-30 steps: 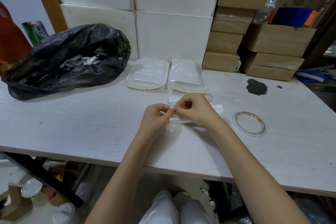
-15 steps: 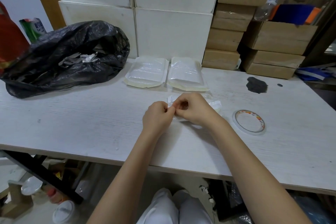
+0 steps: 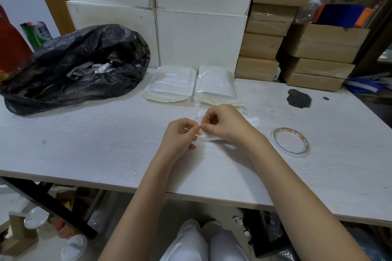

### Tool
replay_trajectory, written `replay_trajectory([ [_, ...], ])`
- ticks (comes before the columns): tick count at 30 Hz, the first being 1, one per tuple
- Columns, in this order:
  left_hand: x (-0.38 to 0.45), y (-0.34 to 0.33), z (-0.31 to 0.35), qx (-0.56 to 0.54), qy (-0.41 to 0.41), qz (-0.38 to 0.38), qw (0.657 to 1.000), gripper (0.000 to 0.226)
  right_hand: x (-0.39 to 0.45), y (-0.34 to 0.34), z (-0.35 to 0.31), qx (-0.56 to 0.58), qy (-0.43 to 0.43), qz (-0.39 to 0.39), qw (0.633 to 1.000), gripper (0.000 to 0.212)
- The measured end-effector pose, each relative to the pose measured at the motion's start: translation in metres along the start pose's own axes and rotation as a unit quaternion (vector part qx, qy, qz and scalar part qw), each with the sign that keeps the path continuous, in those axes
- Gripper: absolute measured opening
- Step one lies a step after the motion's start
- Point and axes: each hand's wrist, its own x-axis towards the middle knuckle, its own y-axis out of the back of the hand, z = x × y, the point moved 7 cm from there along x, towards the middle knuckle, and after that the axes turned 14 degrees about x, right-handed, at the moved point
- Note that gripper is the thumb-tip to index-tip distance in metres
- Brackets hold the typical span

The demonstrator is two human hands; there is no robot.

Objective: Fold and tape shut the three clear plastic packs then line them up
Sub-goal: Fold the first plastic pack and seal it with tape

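Clear plastic pack no. 3 (image 3: 252,122) lies mid-table (image 3: 106,144), mostly hidden under both hands; left hand (image 3: 180,135) and right hand (image 3: 224,123) each pinch what looks like a tape strip at its left end. Two finished packs (image 3: 170,83) (image 3: 216,86) sit side by side near the back edge, tape roll (image 3: 290,141) toward the right edge, black bag (image 3: 74,65) at back-left corner.

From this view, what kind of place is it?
Likely a small packing or stockroom bench: stacked cardboard boxes behind the white table, sealed clear packs lined up, a tape roll, and a black scrap bag.
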Motion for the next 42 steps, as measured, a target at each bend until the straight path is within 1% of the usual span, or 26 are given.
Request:
replay_trajectory([
  [8, 0.000, 0.001, -0.001, -0.007, -0.006, 0.013, 1.000, 0.005, 0.002, -0.003, -0.009, -0.067, -0.014, -0.034, 0.997, 0.011],
  [11, 0.000, 0.001, -0.001, -0.004, -0.002, 0.014, 1.000, 0.006, 0.003, -0.004, -0.009, -0.071, -0.023, -0.057, 0.996, 0.014],
  [14, 0.000, 0.000, -0.002, 0.006, 0.005, 0.019, 1.000, 0.006, 0.002, -0.002, -0.008, -0.067, -0.025, -0.060, 0.996, 0.013],
  [17, 0.001, 0.000, -0.003, 0.002, 0.015, 0.022, 1.000, 0.007, -0.003, 0.003, -0.010, -0.071, -0.012, -0.031, 0.997, 0.013],
  [21, 0.001, 0.000, -0.005, -0.015, 0.022, 0.026, 0.999, 0.006, -0.014, 0.020, -0.019, -0.118, 0.044, 0.044, 0.991, 0.011],
  [24, 0.001, 0.001, -0.005, -0.018, 0.024, 0.030, 0.999, 0.008, -0.022, 0.034, -0.016, -0.103, 0.036, 0.077, 0.991, 0.009],
  [26, 0.000, 0.002, -0.004, -0.017, 0.026, 0.034, 0.999, 0.009, -0.028, 0.043, -0.006, -0.079, 0.002, 0.096, 0.992, 0.008],
  [29, -0.001, 0.002, -0.004, -0.018, 0.027, 0.040, 0.999, 0.010, -0.043, 0.060, 0.014, -0.011, -0.047, 0.135, 0.990, 0.006],
  [34, -0.002, 0.002, -0.004, -0.014, 0.024, 0.045, 0.999, 0.009, -0.074, 0.086, 0.047, 0.108, -0.096, 0.219, 0.965, 0.010],
  [36, -0.002, 0.002, -0.004, -0.010, 0.021, 0.047, 0.999, 0.010, -0.083, 0.094, 0.061, 0.151, -0.120, 0.250, 0.949, 0.012],
  [38, -0.002, 0.003, -0.004, -0.003, 0.019, 0.046, 0.999, 0.011, -0.090, 0.100, 0.072, 0.196, -0.147, 0.271, 0.931, 0.010],
  [40, -0.003, 0.003, -0.004, 0.002, 0.017, 0.045, 0.999, 0.011, -0.098, 0.105, 0.080, 0.274, -0.164, 0.299, 0.900, 0.009],
  [42, -0.003, 0.003, -0.003, 0.005, 0.016, 0.046, 0.999, 0.012, -0.107, 0.111, 0.085, 0.345, -0.176, 0.333, 0.860, 0.014],
])
